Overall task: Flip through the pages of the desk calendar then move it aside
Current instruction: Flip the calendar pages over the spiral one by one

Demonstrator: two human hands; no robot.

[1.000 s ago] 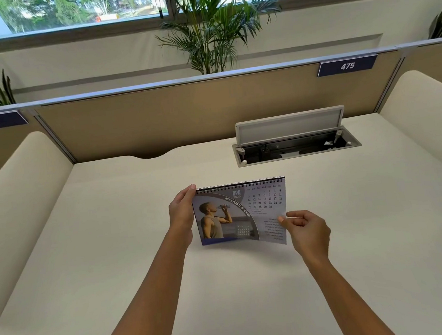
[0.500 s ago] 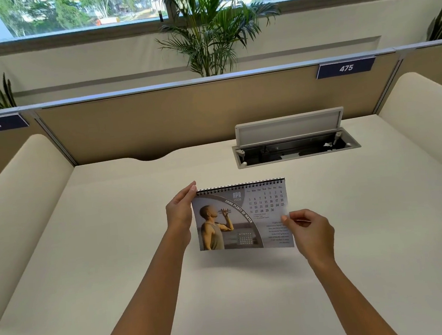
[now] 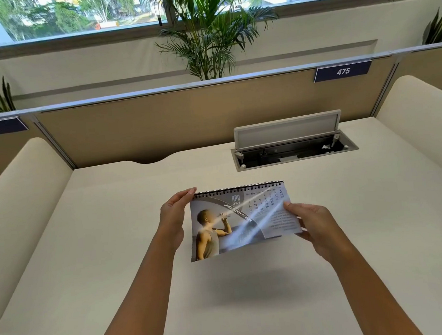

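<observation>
A spiral-bound desk calendar [image 3: 228,223] is held above the cream desk [image 3: 115,258], showing an April page with a picture of a person drinking from a bottle. My left hand [image 3: 175,220] grips the calendar's upper left corner by the black spiral. My right hand [image 3: 315,228] pinches the lower right corner of the front page and lifts it up and toward me, so the page curls and catches glare. The pages behind it are hidden.
An open cable box [image 3: 294,152] with a raised lid sits in the desk at the back right. Tan partition panels [image 3: 156,125] carry labels 474 and 475. Padded cream side dividers [image 3: 16,214] flank the desk. Potted palms [image 3: 209,33] stand behind the partition.
My right hand has raised the front page's lower right corner, so the page now bows upward. The left hand keeps its grip at the spiral.
</observation>
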